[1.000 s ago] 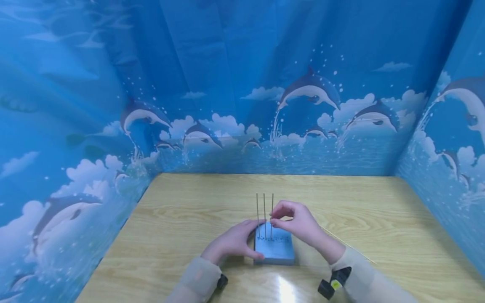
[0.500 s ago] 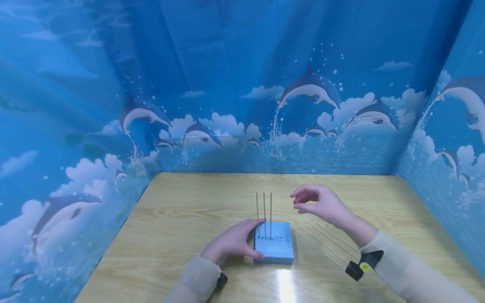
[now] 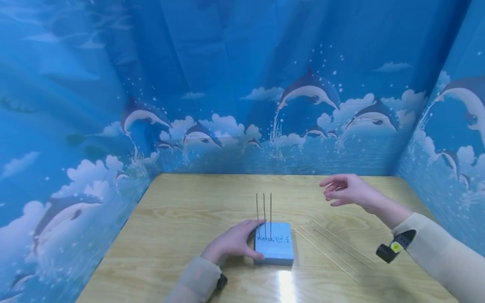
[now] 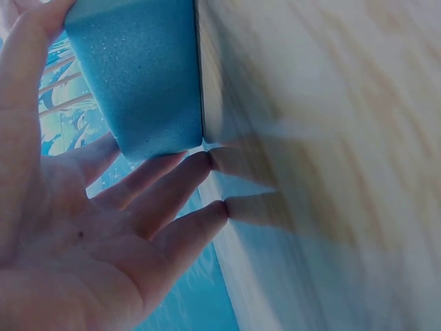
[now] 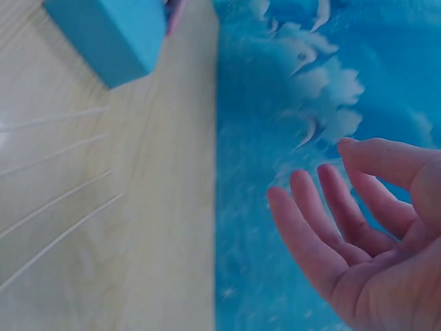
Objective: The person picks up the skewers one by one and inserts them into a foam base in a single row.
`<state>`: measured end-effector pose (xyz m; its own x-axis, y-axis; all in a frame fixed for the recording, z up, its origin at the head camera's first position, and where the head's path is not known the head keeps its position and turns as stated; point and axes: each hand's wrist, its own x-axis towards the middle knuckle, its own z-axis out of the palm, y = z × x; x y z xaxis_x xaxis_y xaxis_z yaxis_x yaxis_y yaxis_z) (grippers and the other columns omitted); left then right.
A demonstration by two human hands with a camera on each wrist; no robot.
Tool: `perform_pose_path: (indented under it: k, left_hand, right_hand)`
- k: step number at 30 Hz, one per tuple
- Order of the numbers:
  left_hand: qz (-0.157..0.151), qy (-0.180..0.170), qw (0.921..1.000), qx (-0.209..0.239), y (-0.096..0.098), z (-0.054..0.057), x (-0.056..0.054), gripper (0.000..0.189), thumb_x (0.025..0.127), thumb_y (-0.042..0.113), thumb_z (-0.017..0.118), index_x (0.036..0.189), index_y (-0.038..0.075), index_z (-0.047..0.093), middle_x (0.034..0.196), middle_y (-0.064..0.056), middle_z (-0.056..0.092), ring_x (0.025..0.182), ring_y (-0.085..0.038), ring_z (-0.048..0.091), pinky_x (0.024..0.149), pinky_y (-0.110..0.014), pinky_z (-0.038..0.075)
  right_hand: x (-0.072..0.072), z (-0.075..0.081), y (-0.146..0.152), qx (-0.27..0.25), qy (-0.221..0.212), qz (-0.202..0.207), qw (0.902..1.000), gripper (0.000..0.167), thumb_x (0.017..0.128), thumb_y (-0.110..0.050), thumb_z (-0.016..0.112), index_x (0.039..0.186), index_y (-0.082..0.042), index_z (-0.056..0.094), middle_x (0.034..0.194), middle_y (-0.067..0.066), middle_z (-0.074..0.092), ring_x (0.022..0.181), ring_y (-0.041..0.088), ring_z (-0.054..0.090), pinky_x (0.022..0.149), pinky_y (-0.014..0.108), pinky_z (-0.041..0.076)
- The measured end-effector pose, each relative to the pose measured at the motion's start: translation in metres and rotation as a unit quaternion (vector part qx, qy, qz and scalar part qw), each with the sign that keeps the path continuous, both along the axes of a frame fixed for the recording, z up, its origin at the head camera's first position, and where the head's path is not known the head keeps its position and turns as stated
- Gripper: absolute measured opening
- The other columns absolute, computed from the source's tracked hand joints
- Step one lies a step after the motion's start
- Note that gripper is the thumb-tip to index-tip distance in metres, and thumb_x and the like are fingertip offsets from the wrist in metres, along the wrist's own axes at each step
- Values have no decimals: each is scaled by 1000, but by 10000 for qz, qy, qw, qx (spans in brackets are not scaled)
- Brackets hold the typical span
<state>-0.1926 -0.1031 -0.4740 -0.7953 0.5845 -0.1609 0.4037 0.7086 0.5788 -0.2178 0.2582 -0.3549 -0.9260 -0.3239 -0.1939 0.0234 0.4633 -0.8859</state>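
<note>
A light blue foam-like block (image 3: 279,251) lies on the table, its top marked with a band of small dark holes. Three thin sticks (image 3: 270,212) stand upright in the left part of that band. My left hand (image 3: 235,242) holds the block from its left side, thumb at the front and fingers toward the back. Seen from the left wrist, the block (image 4: 141,83) sits between thumb and fingers, with lower fingertips down at the table. My right hand (image 3: 350,192) hovers at the right, fingers loosely bent and holding nothing.
Several thin pale sticks (image 3: 326,255) lie slanted and roughly parallel on the wooden table (image 3: 189,198), right of the block. A blue dolphin-print backdrop (image 3: 235,151) encloses the table at the back and both sides.
My right hand had its fingers at the rightmost upright stick, then let go and moved away right and back. The sticks on the table are uncovered. The left hand keeps its place.
</note>
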Motion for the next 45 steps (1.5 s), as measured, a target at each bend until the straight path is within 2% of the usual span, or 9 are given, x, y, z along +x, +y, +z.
perform_pose_path:
  k: [5, 11, 18, 25, 32, 37, 45]
  left_hand:
    - [49, -94, 9999, 3, 0, 2, 0, 110, 64, 56, 86, 155, 28, 30, 157, 1, 39, 144, -23, 39, 119, -49, 33]
    - [37, -102, 9999, 37, 0, 1, 0, 111, 63, 56, 86, 155, 28, 31, 157, 1, 39, 144, -23, 39, 119, -49, 33]
    - [-1, -18, 10000, 44, 0, 2, 2, 109, 64, 54, 87, 155, 27, 32, 156, 0, 41, 143, -23, 41, 118, -49, 34]
    - [42, -28, 10000, 47, 2, 2, 1, 110, 64, 53, 87, 155, 27, 32, 156, -1, 41, 142, -23, 41, 118, -49, 34]
    - [50, -43, 10000, 26, 1, 2, 2, 110, 63, 54, 87, 155, 28, 32, 155, -1, 43, 141, -24, 42, 118, -49, 35]
    - [77, -67, 9999, 34, 1, 2, 2, 109, 63, 55, 87, 154, 30, 32, 155, -1, 42, 141, -23, 42, 118, -49, 35]
    - [106, -116, 9999, 45, 1, 2, 2, 109, 63, 55, 87, 154, 30, 32, 156, -1, 41, 142, -23, 41, 118, -50, 35]
  right_hand:
    - [-4, -12, 16, 18, -585, 4, 9983, 51, 93, -12, 67, 136, 9, 48, 106, 10, 67, 96, 22, 68, 87, 46, 60]
    - [-9, -23, 33, 36, -895, 41, 9960, 53, 96, -14, 63, 139, 10, 44, 104, 7, 67, 99, 24, 67, 90, 46, 59]
    - [-10, -34, 42, 206, -1259, 16, 9918, 55, 93, -14, 67, 137, 9, 45, 117, 19, 63, 104, 29, 66, 92, 48, 58]
    - [-7, -44, 42, 629, -1383, -8, 9884, 52, 90, -11, 68, 135, 8, 49, 118, 21, 63, 97, 25, 67, 84, 45, 61]
    - [-4, -63, 37, 965, -1476, -71, 9843, 49, 85, -6, 69, 131, 5, 55, 95, 11, 69, 84, 21, 66, 70, 40, 62]
    - [-3, -73, 35, 1122, -1566, -84, 9812, 47, 84, -5, 68, 129, 3, 57, 97, 11, 70, 84, 22, 68, 70, 40, 62]
    - [0, -85, 34, 1370, -1657, -23, 9766, 45, 82, -7, 70, 125, 0, 60, 90, 10, 70, 81, 23, 67, 70, 40, 61]
